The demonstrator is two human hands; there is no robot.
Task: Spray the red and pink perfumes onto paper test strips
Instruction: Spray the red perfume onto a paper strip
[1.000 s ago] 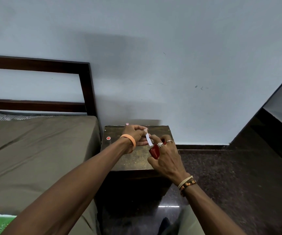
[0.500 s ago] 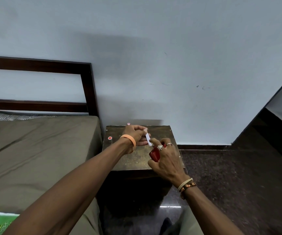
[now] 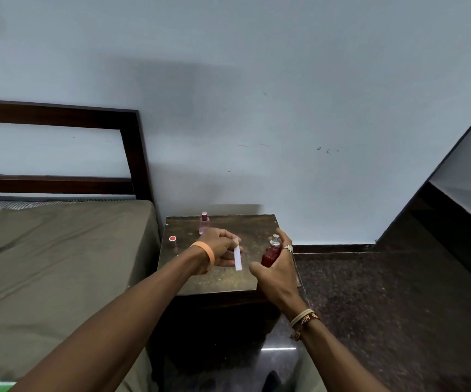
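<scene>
My right hand point(image 3: 278, 274) grips a red perfume bottle point(image 3: 271, 253) with a bare silver spray head, tilted over the right part of the small wooden side table point(image 3: 220, 281). My left hand point(image 3: 218, 247) pinches a white paper test strip point(image 3: 237, 257) that hangs downward, a short gap left of the bottle. The pink perfume bottle point(image 3: 204, 222) stands capped at the table's back, just behind my left hand. A silver cap with a red top point(image 3: 172, 241) stands at the table's left edge.
A bed with an olive cover point(image 3: 59, 264) and dark wooden headboard point(image 3: 132, 154) borders the table on the left. A pale wall rises behind. Dark speckled floor point(image 3: 384, 306) lies to the right, with a dark skirting ledge point(image 3: 455, 236) beyond.
My hands have moved apart: the right hand with the red bottle shifted right, the strip now hangs free, and the pink bottle has come into view behind my left hand.
</scene>
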